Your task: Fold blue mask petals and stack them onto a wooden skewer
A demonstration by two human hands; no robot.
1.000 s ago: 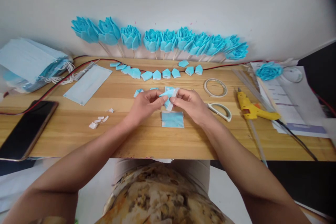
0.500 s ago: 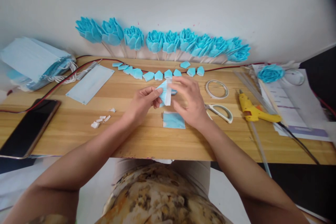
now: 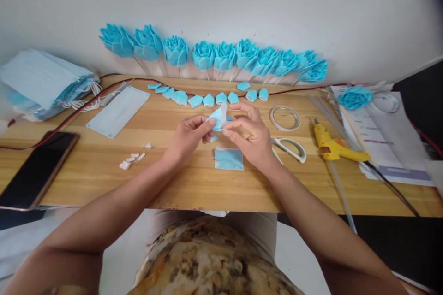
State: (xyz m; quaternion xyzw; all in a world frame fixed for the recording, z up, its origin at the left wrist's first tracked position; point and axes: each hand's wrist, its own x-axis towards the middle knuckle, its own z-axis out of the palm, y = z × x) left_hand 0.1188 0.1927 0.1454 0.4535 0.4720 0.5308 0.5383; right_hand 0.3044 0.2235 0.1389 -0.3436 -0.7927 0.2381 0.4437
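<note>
1. Two bare forearms of yours reach forward over the worktop [image 3: 180,189], angled inward so that your hands meet near its middle.
2. Your left hand [image 3: 190,134] is curled, its thumb over the fingers, pinching the folded blue piece [image 3: 217,116] from the left.
3. Your right hand [image 3: 253,136] faces it, thumb and forefinger pinching the lower end of the piece's white edge, the other fingers raised and loosely spread.
4. That one piece sits between your two hands, above the worktop; one flat blue rectangle [image 3: 229,159] lies just in front of you.
5. Behind your hands, count seven folded petals [image 3: 221,98] standing out singly; those at the left end overlap too much to count surely.
6. You have a row of about nine blue flowers [image 3: 176,50] along the wall, crowded at its right end, and one loose flower [image 3: 356,97] on the papers [image 3: 389,136].
7. On your right: one glue gun [image 3: 327,143], one pair of scissors [image 3: 301,152]. On your left: one phone [image 3: 36,170].
</note>
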